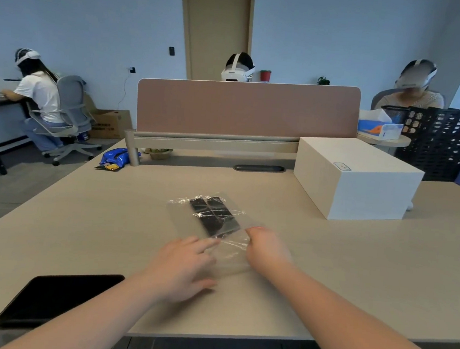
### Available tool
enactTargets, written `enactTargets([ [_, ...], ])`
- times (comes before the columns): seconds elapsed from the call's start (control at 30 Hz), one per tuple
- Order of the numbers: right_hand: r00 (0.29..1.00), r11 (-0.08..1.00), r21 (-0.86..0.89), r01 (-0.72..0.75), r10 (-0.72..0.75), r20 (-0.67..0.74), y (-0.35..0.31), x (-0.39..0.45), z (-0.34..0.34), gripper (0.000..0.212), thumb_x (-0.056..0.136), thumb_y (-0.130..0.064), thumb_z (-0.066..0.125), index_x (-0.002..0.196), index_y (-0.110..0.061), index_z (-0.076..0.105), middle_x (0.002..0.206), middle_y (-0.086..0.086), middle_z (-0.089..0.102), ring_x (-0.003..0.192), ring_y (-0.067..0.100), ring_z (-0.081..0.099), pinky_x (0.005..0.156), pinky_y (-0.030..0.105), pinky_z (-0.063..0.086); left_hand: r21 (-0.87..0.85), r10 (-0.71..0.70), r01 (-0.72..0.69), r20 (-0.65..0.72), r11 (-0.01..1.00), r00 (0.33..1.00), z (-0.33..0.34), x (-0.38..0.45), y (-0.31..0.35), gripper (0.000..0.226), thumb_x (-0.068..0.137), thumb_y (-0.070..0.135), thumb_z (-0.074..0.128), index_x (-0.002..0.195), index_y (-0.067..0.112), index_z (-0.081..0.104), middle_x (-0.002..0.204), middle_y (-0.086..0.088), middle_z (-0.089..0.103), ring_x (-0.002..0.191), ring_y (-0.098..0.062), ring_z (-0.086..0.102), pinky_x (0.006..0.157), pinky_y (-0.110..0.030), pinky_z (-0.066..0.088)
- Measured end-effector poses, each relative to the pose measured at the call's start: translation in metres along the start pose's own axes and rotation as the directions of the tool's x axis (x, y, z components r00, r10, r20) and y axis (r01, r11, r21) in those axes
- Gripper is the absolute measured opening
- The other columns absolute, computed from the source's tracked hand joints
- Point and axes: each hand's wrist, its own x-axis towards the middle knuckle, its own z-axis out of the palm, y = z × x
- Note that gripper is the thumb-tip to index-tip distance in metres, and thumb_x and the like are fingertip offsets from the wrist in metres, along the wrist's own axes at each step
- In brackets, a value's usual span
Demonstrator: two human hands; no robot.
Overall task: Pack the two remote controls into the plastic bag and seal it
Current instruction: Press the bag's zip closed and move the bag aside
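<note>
Already both remote controls [214, 216] sat inside plastic bag [227, 253], bench [326, 266] centre. Left hand [184, 265] flat, fingers spread on mouth at 6 o'clock; right hand [268, 251] pinching edge. Sealing left.

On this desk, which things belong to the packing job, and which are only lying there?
Belong to the job:
- plastic bag
- two remote controls, already inside the bag
- left hand and right hand, both on the bag's near end

Only lying there:
- white box
- black tablet
- blue snack packet
</note>
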Motion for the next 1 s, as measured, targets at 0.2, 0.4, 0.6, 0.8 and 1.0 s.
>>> enactTargets([
  [0.2,0.999,0.994,-0.107,-0.023,0.020,-0.032,0.011,-0.015,-0.029,0.021,0.084,-0.009,0.040,0.083,-0.013,0.061,0.104,0.014,0.066,0.096,0.032,0.061,0.067,0.030,0.043,0.001,-0.006,0.007,-0.199,1.000,0.980,0.013,-0.006,-0.001,0.011,0.072,0.022,0.052,0.079,0.024,0.060,0.081,0.008,0.072,0.067,-0.017,0.066,0.044,-0.023,0.051],
  [0.4,0.927,0.983,-0.077,0.164,-0.181,-0.329,0.006,-0.022,-0.035,0.021,0.083,-0.011,0.041,0.085,-0.005,0.062,0.088,0.012,0.066,0.093,0.031,0.053,0.062,0.031,0.037,-0.047,-0.116,0.106,-0.313,0.993,0.943,0.004,-0.008,0.004,0.025,0.069,0.019,0.065,0.090,0.022,0.051,0.058,0.004,0.066,0.048,-0.020,0.060,0.034,-0.024,0.042],
  [0.6,0.873,0.890,0.037,0.454,-0.437,-0.217,-0.004,-0.025,-0.024,0.052,0.074,-0.032,0.041,0.117,-0.012,0.061,0.116,0.007,0.066,0.113,0.029,0.054,0.099,0.039,0.045,-0.221,-0.331,0.264,-0.368,0.939,0.869,0.008,-0.011,0.002,0.033,0.085,0.044,0.034,0.075,0.024,0.058,0.058,0.006,0.067,0.054,-0.021,0.063,0.039,-0.027,0.045],
  [0.8,0.837,0.840,-0.077,0.537,-0.542,-0.081,-0.018,-0.028,-0.015,0.047,0.074,-0.041,0.068,0.118,-0.024,0.062,0.111,-0.001,0.068,0.120,0.023,0.049,0.100,0.042,0.039,-0.197,-0.294,0.232,-0.401,0.953,0.868,0.008,-0.015,-0.001,0.031,0.083,0.041,0.040,0.072,0.026,0.066,0.064,0.011,0.069,0.061,-0.016,0.064,0.042,-0.024,0.046],
  [1.0,0.784,0.808,-0.169,0.564,-0.589,-0.196,-0.027,-0.027,-0.012,0.008,0.061,-0.033,0.069,0.063,-0.026,0.073,0.062,-0.008,0.070,0.079,0.018,0.067,0.073,0.037,0.055,-0.197,-0.297,0.231,-0.447,0.953,0.844,0.009,-0.017,-0.004,0.043,0.088,0.049,0.032,0.073,0.027,0.065,0.065,0.012,0.069,0.062,-0.014,0.063,0.040,-0.024,0.046],
])
